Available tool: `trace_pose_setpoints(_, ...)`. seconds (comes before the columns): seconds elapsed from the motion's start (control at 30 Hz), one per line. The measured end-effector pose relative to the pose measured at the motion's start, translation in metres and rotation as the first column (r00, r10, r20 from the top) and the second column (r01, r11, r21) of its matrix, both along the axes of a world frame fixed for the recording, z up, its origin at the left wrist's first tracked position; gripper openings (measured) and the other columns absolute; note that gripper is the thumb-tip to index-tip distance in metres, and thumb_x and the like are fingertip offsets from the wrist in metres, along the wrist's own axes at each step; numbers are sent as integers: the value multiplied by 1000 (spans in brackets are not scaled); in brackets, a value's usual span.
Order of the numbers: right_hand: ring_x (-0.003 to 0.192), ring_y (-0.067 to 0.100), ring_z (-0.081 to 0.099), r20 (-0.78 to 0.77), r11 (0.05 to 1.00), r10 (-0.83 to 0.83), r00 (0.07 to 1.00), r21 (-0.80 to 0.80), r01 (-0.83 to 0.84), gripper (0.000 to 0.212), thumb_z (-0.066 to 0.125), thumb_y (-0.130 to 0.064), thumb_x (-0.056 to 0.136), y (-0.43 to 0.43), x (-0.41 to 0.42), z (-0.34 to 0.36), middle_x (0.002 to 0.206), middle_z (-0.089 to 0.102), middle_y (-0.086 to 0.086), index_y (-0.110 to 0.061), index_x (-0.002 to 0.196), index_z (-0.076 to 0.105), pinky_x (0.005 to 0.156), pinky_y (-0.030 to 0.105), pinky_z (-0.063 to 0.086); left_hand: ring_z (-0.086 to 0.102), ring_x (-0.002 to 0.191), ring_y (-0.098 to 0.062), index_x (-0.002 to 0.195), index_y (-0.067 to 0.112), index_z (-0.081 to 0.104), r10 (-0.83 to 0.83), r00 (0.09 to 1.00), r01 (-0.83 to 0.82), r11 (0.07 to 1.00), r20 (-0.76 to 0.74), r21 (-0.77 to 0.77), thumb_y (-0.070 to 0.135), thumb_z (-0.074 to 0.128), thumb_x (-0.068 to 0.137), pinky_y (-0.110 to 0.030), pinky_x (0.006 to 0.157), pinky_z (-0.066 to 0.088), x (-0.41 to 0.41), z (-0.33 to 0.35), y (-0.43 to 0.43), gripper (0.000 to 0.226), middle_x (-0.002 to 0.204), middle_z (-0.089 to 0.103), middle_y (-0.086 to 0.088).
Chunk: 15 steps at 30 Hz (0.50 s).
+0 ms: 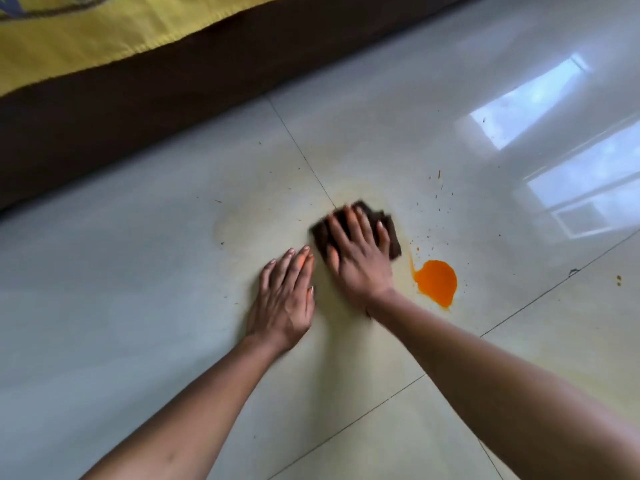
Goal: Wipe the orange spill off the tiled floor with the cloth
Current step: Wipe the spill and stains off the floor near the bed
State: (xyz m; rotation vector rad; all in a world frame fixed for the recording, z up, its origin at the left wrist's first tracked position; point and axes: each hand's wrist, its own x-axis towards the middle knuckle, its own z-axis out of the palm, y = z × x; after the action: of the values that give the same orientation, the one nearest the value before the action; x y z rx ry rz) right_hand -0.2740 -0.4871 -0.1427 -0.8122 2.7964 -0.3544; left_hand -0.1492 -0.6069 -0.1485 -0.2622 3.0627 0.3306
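Note:
A bright orange puddle (436, 280) lies on the pale glossy tiled floor (138, 271), with small orange specks scattered above it. Just left of the puddle, my right hand (360, 258) presses flat on a dark brown folded cloth (393, 237); the fingers are spread over it and hide most of it. The hand is motion-blurred. A faint yellowish smear (242, 226) covers the tiles around and left of the cloth. My left hand (285, 299) rests flat on the floor beside the right hand, fingers together, holding nothing.
A dark brown furniture base (138, 109) runs along the upper left, with a yellow fabric (86, 32) draped over it. Window reflections (554, 133) glare on the tiles at the right. Two tiny orange drops (619, 280) sit at the far right.

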Motion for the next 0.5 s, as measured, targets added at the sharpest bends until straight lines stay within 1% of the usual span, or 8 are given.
trace_pose_setpoints(0.07, 147, 20, 17, -17, 995, 103, 994, -6, -104, 57, 27, -48, 95, 39, 33, 2, 159, 25, 4, -30, 148, 34, 116, 44, 8, 32, 141, -23, 145, 9, 38, -3, 1000, 2, 1000, 19, 15, 29, 39, 93, -43, 115, 22, 1, 3, 0, 56, 153, 35, -5)
trace_pose_setpoints(0.13, 147, 20, 15, 3, 992, 121, 993, 21, -121, 58, 25, -49, 94, 49, 30, -1, 159, 24, 4, -31, 149, 32, 116, 43, 5, 31, 141, -23, 146, 9, 38, -5, 1000, 4, 1000, 19, 17, 29, 38, 93, -43, 115, 22, 1, 4, 0, 57, 153, 35, -5)
trace_pose_setpoints(0.23, 149, 19, 8, 3, 999, 4, 1000, 53, -5, 62, 20, -49, 92, 10, 5, -1, 161, 16, 2, -31, 151, 27, 116, 42, -2, 33, 140, -23, 144, 9, 40, 9, 1000, -9, 999, 3, 45, 28, 39, 92, -42, 114, 22, 2, 1, -1, 55, 152, 36, -6)
trace_pose_setpoints(0.3, 149, 19, 6, -7, 998, -32, 999, 46, 32, 62, 19, -49, 92, -4, 2, -2, 162, 14, 3, -31, 151, 26, 116, 42, -3, 33, 140, -23, 144, 8, 39, 16, 1000, -15, 998, -22, 60, 27, 39, 92, -42, 115, 23, 1, 0, 0, 55, 152, 36, -7)
trace_pose_setpoints(0.37, 148, 19, 9, -26, 1000, 19, 999, 15, -18, 61, 22, -48, 92, 8, 18, -3, 161, 18, 4, -30, 150, 30, 116, 42, 0, 32, 140, -25, 144, 6, 38, 36, 998, -31, 993, -44, 110, 26, 37, 93, -45, 114, 26, 1, 1, -2, 55, 153, 35, -9)
trace_pose_setpoints(0.4, 148, 20, 14, -29, 998, 57, 998, -11, -57, 60, 26, -47, 92, 17, 37, -3, 160, 22, 4, -29, 149, 33, 116, 44, 4, 32, 140, -26, 144, 6, 38, 58, 996, -50, 991, -61, 124, 27, 36, 94, -46, 113, 26, 0, 3, -6, 55, 153, 35, -9)
trace_pose_setpoints(0.47, 146, 22, 22, -36, 987, 156, 987, -36, -157, 58, 35, -46, 91, 29, 85, -3, 157, 30, 5, -29, 146, 39, 114, 47, 13, 30, 141, -28, 144, 5, 37, 136, 987, -124, 983, -88, 132, 30, 33, 94, -49, 112, 24, -3, 8, -23, 56, 153, 34, -10)
trace_pose_setpoints(0.5, 145, 22, 24, -31, 982, 187, 982, -28, -188, 58, 37, -45, 91, 29, 104, -4, 156, 31, 5, -29, 146, 40, 113, 48, 15, 30, 141, -28, 144, 5, 38, 180, 979, -169, 978, -93, 119, 31, 32, 94, -49, 112, 24, -4, 11, -36, 56, 153, 35, -11)
